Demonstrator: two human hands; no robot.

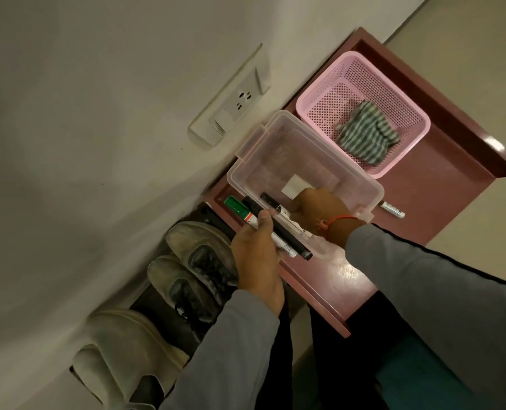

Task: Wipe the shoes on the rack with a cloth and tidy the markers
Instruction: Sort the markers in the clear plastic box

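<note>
My left hand (256, 258) grips a bundle of markers (287, 241), one green-capped and the others black, at the near rim of a clear plastic box (263, 161). My right hand (319, 210) reaches inside the box and holds the end of a black-and-white marker (275, 204). Another white marker (393, 209) lies on the maroon shelf top (423, 184) just right of the box. A green striped cloth (367, 134) rests in a pink basket (319, 93). Grey sneakers (198, 250) sit on the rack below, left of my left hand.
Pale slippers (118, 347) lie further along the rack at lower left. A wall socket plate (231, 99) is on the beige wall beside the box. The pink basket stands behind the clear box on the shelf.
</note>
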